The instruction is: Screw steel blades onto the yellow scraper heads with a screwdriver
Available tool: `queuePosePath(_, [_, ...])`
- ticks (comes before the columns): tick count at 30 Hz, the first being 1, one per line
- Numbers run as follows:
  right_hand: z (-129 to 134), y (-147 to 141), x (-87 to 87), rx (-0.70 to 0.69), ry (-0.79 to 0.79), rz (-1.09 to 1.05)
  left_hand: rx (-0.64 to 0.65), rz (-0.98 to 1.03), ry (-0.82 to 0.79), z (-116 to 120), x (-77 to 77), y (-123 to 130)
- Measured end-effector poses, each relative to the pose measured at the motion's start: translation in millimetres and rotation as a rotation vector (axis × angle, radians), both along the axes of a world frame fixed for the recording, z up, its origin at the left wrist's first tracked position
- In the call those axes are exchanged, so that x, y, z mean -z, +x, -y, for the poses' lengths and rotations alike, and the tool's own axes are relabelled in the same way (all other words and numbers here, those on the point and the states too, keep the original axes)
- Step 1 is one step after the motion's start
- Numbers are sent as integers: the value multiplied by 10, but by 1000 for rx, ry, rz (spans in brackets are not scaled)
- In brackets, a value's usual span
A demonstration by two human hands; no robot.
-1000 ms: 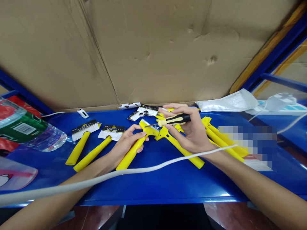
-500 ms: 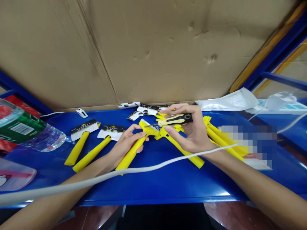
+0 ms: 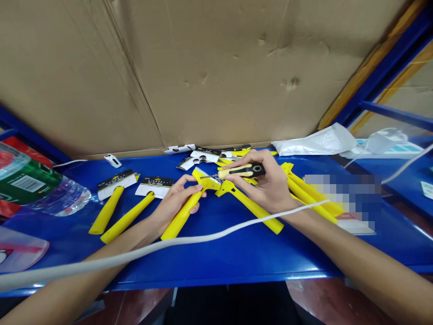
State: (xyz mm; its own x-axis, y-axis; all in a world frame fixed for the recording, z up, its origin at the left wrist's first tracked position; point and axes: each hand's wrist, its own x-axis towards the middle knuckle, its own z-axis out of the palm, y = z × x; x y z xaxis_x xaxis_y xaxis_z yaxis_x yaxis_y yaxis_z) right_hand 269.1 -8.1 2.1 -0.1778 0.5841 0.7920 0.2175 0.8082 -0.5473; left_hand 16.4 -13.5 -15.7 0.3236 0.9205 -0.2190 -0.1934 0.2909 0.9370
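My left hand [image 3: 176,203] grips a yellow plastic scraper [image 3: 182,217] by its long handle, with the wide head tilted up past my fingers. My right hand [image 3: 265,187] is shut on a screwdriver [image 3: 241,170] with a yellow and black handle. Its thin metal shaft points left, and the tip is at the scraper's head. Below my right palm lies another yellow scraper [image 3: 252,205]. Two more yellow handles [image 3: 106,210] [image 3: 126,218] lie to the left, each beside a black and white card [image 3: 117,183] [image 3: 154,187].
Everything lies on a blue metal shelf [image 3: 237,257] backed by brown cardboard [image 3: 203,67]. More yellow scrapers [image 3: 307,192] are piled at right, and loose cards lie at the back. A plastic-wrapped bottle pack [image 3: 34,185] stands at left. A white cable [image 3: 169,243] crosses above my forearms.
The screwdriver has shifted left, its tip moving closer to the scraper head. The whole view has drifted slightly left. My left hand's grip looks unchanged.
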Motion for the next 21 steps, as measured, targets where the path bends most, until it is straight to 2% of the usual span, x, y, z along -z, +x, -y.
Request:
queuePosePath(4, [6,-7,-9,-138,-45,-23,-9,4,3,-4,-1,-3])
queuePosePath(9, [-15,0,18,-22,-7,-10,2,8,22,-10,25,-12])
queuePosePath(14, [-5,6,20,-139,-82,20,-45,22,26,-31,54,-14])
queuePosePath(21, [10,-19,14,-47,-83,4,-57,-7,27,2,17,3])
